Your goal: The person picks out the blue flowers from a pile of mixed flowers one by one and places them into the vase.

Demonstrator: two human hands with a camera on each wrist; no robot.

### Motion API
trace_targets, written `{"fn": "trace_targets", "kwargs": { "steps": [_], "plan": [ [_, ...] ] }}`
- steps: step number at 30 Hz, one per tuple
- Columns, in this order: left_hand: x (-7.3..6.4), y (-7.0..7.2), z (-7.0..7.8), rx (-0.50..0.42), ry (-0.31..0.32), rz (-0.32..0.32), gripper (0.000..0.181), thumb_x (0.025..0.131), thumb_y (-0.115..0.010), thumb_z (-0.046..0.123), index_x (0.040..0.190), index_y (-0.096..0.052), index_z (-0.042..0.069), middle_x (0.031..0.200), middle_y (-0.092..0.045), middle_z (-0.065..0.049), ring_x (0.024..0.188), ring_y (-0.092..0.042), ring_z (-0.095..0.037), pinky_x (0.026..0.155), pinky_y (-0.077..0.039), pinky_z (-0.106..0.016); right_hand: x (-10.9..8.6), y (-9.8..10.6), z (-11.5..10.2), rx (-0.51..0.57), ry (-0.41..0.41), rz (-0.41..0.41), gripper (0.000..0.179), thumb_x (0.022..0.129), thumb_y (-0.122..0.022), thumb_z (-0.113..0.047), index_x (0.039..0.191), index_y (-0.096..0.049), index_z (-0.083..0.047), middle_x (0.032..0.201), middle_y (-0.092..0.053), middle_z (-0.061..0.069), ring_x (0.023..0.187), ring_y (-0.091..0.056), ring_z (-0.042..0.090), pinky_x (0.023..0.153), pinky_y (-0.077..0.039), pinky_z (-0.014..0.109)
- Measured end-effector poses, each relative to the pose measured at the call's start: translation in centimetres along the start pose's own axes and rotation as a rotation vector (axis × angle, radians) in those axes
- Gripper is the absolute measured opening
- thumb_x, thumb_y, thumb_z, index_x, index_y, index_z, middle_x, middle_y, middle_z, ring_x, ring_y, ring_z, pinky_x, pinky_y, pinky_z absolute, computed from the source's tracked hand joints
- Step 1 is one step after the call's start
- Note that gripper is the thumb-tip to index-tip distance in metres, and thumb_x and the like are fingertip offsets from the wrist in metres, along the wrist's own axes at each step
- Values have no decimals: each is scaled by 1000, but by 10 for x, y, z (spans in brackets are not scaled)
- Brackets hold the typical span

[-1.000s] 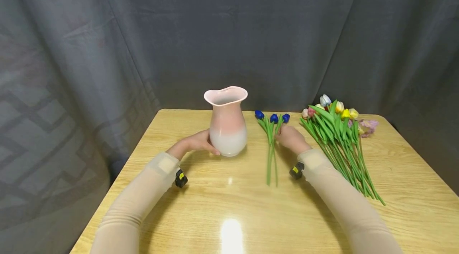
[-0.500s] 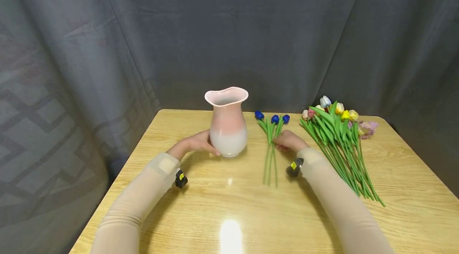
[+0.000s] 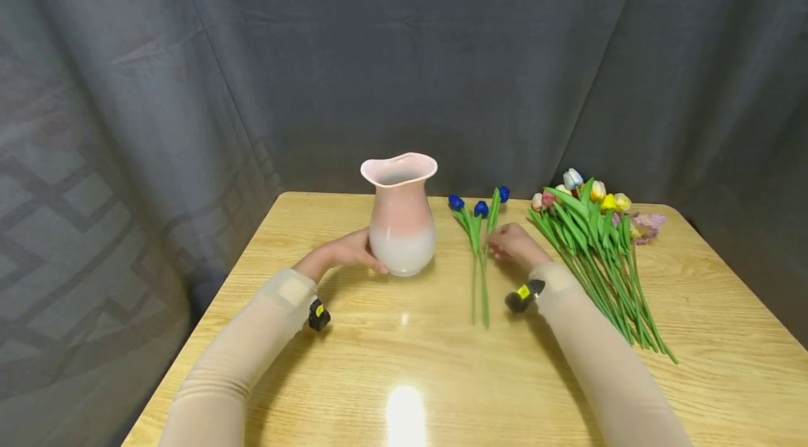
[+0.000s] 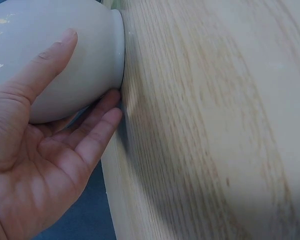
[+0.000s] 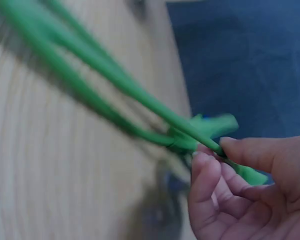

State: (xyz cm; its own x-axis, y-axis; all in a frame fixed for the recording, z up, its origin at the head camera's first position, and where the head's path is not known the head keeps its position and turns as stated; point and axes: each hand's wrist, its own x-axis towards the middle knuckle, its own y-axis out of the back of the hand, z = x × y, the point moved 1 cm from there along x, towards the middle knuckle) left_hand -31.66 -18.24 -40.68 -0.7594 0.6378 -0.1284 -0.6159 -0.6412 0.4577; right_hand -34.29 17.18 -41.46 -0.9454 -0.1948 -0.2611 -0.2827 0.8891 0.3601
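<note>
A pink and white vase [image 3: 402,222] with a wavy rim stands upright on the table. My left hand [image 3: 349,250] holds its lower left side, the thumb [image 4: 52,60] along the white wall and the fingers curved round near the foot. To the vase's right are several blue tulips, two of them a left tulip [image 3: 456,203] and a middle tulip [image 3: 481,209]. My right hand [image 3: 513,243] pinches the green stem [image 5: 155,107] of the right blue tulip [image 3: 504,194] between thumb and fingers, just below its leaves. Other stems cross close by in the right wrist view.
A bunch of tulips with green stems [image 3: 609,278] lies on the right of the wooden table [image 3: 303,377], its heads white, yellow and pink. Beside it is a frilly lilac flower [image 3: 648,226]. A grey curtain [image 3: 404,61] hangs behind the table.
My right hand first shifted left among the blue tulips, then back right with the right tulip, whose head is now higher and apart from the middle one. My left hand stays on the vase.
</note>
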Motion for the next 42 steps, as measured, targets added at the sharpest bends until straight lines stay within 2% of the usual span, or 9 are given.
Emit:
{"fn": "trace_targets", "kwargs": {
  "steps": [5, 9, 16, 22, 26, 30, 36, 39, 42],
  "plan": [
    [1, 0, 2, -17, 21, 6, 83, 78, -78, 3, 146, -31, 11, 138, -48, -13, 118, -53, -26, 95, -47, -39, -12, 5, -22, 55, 116, 76, 17, 98, -51, -9, 101, -51, 8, 74, -56, -4, 64, -55, 5, 61, -51, 19],
    [2, -1, 1, -26, 8, -2, 82, 79, -77, 2, 146, -31, 11, 138, -48, -13, 117, -54, -26, 94, -48, -38, -31, 8, -48, 97, 270, 116, 27, 99, -51, -9, 114, -48, 13, 86, -61, -5, 73, -59, -1, 71, -54, 20],
    [2, -1, 1, -15, 7, -3, 82, 78, -78, 1, 145, -32, 11, 136, -49, -12, 114, -55, -24, 91, -49, -37, -66, 10, -85, 54, 505, 217, 37, 99, -56, -16, 127, -53, 7, 91, -63, -12, 85, -62, 0, 72, -53, 18],
    [0, -1, 3, -10, 3, -1, 79, 78, -77, 0, 144, -33, 10, 135, -50, -13, 114, -55, -24, 92, -48, -37, -89, -5, -100, 122, 672, 190, 30, 98, -56, -12, 121, -56, 7, 90, -65, -17, 84, -63, 0, 70, -53, 19],
    [0, -1, 3, -9, 9, 3, 79, 78, -77, 1, 144, -34, 10, 135, -50, -13, 114, -55, -24, 92, -48, -36, -95, -21, -98, 141, 699, 147, 26, 97, -56, -6, 116, -56, 12, 88, -66, -11, 79, -62, 0, 69, -52, 20],
    [0, -1, 3, -24, 7, 5, 80, 78, -77, 0, 144, -33, 10, 135, -50, -13, 112, -55, -25, 91, -49, -37, -95, -31, -92, 68, 648, 134, 23, 97, -56, -7, 114, -58, 9, 93, -67, 4, 78, -62, 2, 69, -51, 22],
    [1, -1, 7, -25, -40, 4, 90, 76, -77, -3, 147, -23, 9, 142, -41, -16, 125, -47, -29, 101, -44, -41, -98, -35, -90, 28, 640, 122, 22, 98, -55, -7, 114, -59, 8, 101, -65, 24, 79, -61, 3, 70, -51, 22],
    [-3, 0, 19, 165, 38, 55, 86, 75, -79, 3, 144, -29, 0, 133, -49, -18, 115, -52, -28, 97, -46, -41, -98, -34, -91, 39, 643, 126, 21, 97, -55, -6, 113, -58, 9, 102, -65, 26, 82, -63, 4, 71, -52, 24],
    [-11, -1, 45, 539, 281, 128, 64, 75, -83, 17, 125, -51, -5, 109, -61, -14, 92, -57, -24, 85, -50, -41, -98, -33, -91, 36, 648, 130, 21, 97, -55, -5, 113, -58, 9, 102, -65, 27, 82, -63, 3, 71, -52, 24]
  ]
}}
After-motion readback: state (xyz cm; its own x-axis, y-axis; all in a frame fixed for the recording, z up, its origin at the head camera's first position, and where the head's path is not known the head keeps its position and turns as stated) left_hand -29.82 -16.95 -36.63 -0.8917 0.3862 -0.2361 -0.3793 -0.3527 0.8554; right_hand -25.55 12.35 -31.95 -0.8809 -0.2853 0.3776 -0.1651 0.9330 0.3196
